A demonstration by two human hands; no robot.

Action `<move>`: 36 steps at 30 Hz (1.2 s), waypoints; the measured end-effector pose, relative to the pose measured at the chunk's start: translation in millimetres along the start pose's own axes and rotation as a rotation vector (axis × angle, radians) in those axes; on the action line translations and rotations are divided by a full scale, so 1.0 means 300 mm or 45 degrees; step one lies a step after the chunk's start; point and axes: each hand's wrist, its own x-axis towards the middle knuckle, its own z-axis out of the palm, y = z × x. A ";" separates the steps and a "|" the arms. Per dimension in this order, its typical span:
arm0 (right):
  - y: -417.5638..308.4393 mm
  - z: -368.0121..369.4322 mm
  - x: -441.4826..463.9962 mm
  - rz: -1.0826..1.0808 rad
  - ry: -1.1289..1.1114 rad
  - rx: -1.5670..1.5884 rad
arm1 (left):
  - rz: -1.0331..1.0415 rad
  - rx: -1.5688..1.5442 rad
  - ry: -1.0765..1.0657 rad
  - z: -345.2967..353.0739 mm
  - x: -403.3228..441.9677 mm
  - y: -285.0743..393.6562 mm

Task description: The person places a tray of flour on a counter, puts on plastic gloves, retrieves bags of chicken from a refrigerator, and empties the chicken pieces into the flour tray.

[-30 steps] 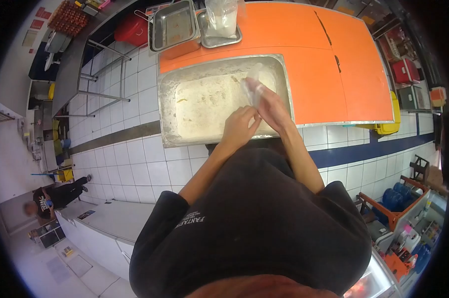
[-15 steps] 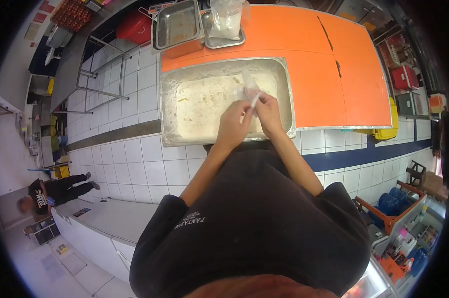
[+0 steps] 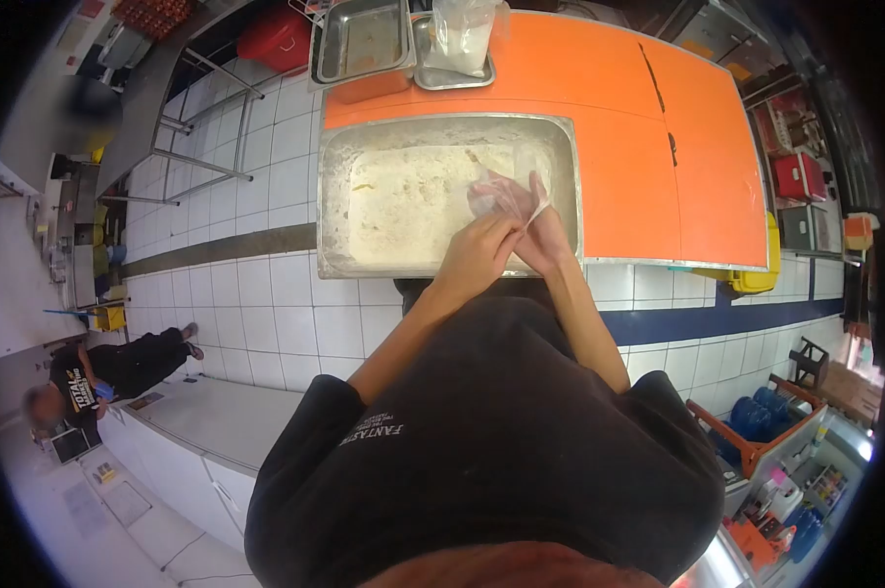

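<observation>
While left fingers (image 3: 504, 232) stay pinched on clear plastic (image 3: 484, 201), right fingers (image 3: 537, 188) have spread open, partly covered by it

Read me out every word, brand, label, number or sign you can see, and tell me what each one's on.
"FANTAST", ending unclear: the wearer's dark shirt; the lines below it are too small to read.
"TOTAL": the black shirt of the person at the left; the line below it is too blurred.
No writing can be made out on the thin clear plastic or the plastic bag.
</observation>
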 end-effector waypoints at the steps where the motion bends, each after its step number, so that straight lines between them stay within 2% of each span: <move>1: -0.002 -0.002 0.003 0.002 0.001 -0.001 | -0.002 -0.001 0.001 -0.002 0.001 -0.002; 7: 0.001 -0.028 0.018 -0.081 0.086 -0.127 | -0.024 -0.035 -0.022 0.015 -0.013 -0.017; 9: 0.001 -0.022 0.006 -0.073 -0.172 0.140 | -0.045 -0.037 -0.024 0.013 -0.013 -0.017; 13: 0.007 -0.047 0.015 -0.017 -0.162 0.114 | -0.056 -0.038 -0.054 0.027 -0.010 -0.004; 15: 0.011 -0.097 0.029 -0.055 0.020 -0.325 | 0.092 -0.061 0.017 0.057 -0.023 -0.021; 17: 0.016 -0.074 0.035 -0.004 0.098 -0.323 | 0.015 -0.073 -0.031 0.096 -0.058 -0.090; 20: 0.020 -0.048 0.035 -0.015 0.014 -0.011 | -0.050 -0.026 -0.169 0.042 -0.043 -0.059; 22: 0.044 -0.087 0.086 -0.136 0.061 -0.243 | -0.122 -0.028 -0.126 0.024 -0.051 -0.065; 23: 0.047 -0.126 0.078 -0.087 0.038 -0.263 | -0.142 -0.061 -0.152 0.055 -0.063 -0.052; 26: 0.057 -0.172 0.130 -0.192 0.133 -0.436 | -0.189 -0.147 -0.160 0.054 -0.064 -0.083; 28: 0.047 -0.171 0.119 -0.105 -0.024 0.108 | -0.274 -0.256 -0.143 0.060 -0.071 -0.093; 30: 0.059 -0.185 0.121 -0.164 -0.264 0.044 | -0.274 -0.328 -0.093 0.079 -0.066 -0.113; 31: 0.049 -0.115 0.109 -0.123 -0.101 0.013 | -0.231 -0.353 -0.046 0.095 -0.074 -0.121; 34: 0.059 -0.096 0.097 0.000 -0.292 0.105 | -0.357 -0.433 -0.088 0.066 -0.071 -0.066; 36: 0.068 -0.072 0.079 0.073 -0.189 0.081 | -0.334 -0.507 -0.133 0.071 -0.081 -0.045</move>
